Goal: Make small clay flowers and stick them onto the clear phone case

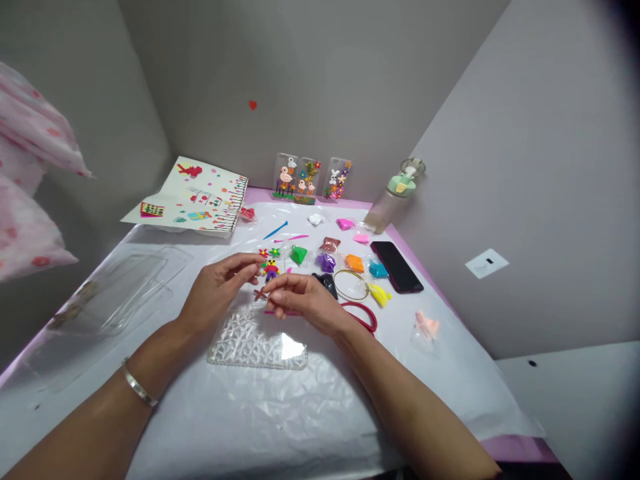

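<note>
My left hand (220, 285) is raised over the white sheet, thumb and forefinger pinched together; anything between them is too small to make out. Facing it, my right hand (304, 301) has its fingers curled together, and I cannot make out what they hold. By the right fingertips is a small brown cross-shaped clay piece (259, 295). Just beyond the hands lies a colourful clay figure (271, 270), near a red clay flower (263, 253) and a green one (275, 252). Below both hands is a clear textured phone case (250, 343), partly covered by the right hand.
Several bagged clay lumps, such as purple (325, 262) and orange (355, 263), lie behind my right hand. Red-handled scissors (364, 315), a dark phone (397, 267) and a bottle (387, 205) stand right. Decorated cases (286, 179) lean at the wall; clear cases (135, 293) lie left.
</note>
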The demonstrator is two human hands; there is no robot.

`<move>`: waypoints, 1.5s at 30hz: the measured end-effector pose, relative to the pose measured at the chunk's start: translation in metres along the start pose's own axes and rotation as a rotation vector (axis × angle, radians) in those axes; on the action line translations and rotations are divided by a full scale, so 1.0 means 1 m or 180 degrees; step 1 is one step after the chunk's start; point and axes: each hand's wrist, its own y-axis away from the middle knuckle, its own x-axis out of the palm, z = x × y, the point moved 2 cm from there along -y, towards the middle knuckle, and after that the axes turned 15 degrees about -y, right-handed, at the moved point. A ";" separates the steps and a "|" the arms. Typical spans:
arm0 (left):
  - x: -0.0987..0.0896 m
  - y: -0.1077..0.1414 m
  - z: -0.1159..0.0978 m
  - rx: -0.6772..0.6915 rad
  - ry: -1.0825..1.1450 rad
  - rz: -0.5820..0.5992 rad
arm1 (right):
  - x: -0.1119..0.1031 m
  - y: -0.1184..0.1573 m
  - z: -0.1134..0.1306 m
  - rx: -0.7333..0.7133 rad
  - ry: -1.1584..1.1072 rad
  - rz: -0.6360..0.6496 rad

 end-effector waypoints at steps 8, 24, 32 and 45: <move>0.001 0.000 0.001 0.0060 0.0115 0.0255 | -0.007 -0.002 0.004 -0.0436 -0.0083 -0.0593; -0.007 -0.003 0.002 -0.0166 0.0149 -0.0117 | -0.005 -0.003 -0.003 -0.0556 0.0027 -0.0495; -0.007 -0.003 0.001 -0.0184 0.0261 -0.0103 | -0.004 -0.003 -0.005 -0.0686 0.0549 -0.0716; 0.000 0.000 -0.001 -0.0082 0.0141 0.0491 | -0.003 -0.003 -0.002 -0.0710 0.0424 -0.0923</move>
